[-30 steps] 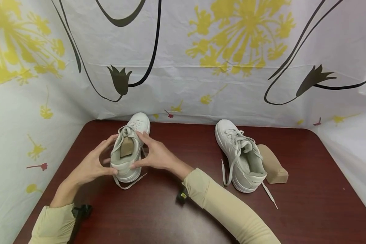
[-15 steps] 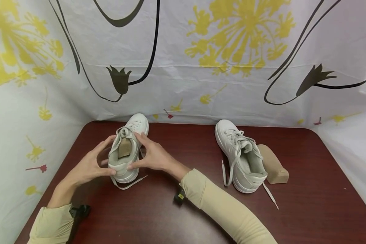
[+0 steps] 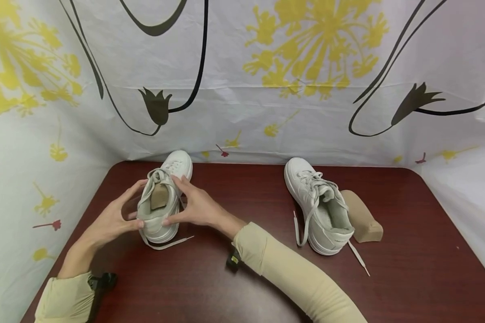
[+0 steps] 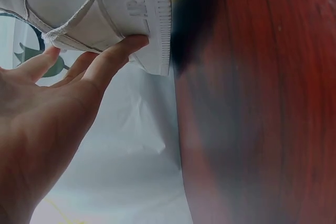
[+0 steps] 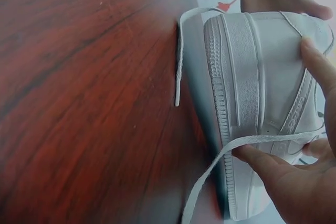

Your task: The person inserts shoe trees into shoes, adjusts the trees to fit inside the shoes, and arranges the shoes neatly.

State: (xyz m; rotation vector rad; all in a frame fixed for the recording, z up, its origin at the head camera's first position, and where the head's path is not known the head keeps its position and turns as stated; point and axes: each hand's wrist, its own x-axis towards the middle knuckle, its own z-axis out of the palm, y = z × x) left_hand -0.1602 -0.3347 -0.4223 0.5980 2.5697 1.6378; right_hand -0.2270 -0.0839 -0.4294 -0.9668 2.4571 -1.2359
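Note:
A white lace-up sneaker [image 3: 158, 229] stands on the table's left side, toe to the back wall, gripped between both hands. My left hand [image 3: 111, 222] holds its left side, with the thumb at the heel. On the other side my right hand [image 3: 200, 206] holds it, thumb at the heel and fingers along the upper. A brown shoe insert [image 3: 159, 196] sits inside the opening. The left wrist view shows fingertips touching the sneaker's side [image 4: 121, 14]. In the right wrist view, a loose lace [image 5: 247, 140] crosses the right fingers.
A second white sneaker [image 3: 325, 233] stands on the right of the dark red table [image 3: 242, 197], laces loose. Beside it lies another brown insert [image 3: 361, 217]. A white patterned cloth [image 3: 226, 112] hangs behind the table and along its sides.
The left sneaker has slid a little to the left, with both hands moving along on it. The other sneaker and the insert beside it stay in place.

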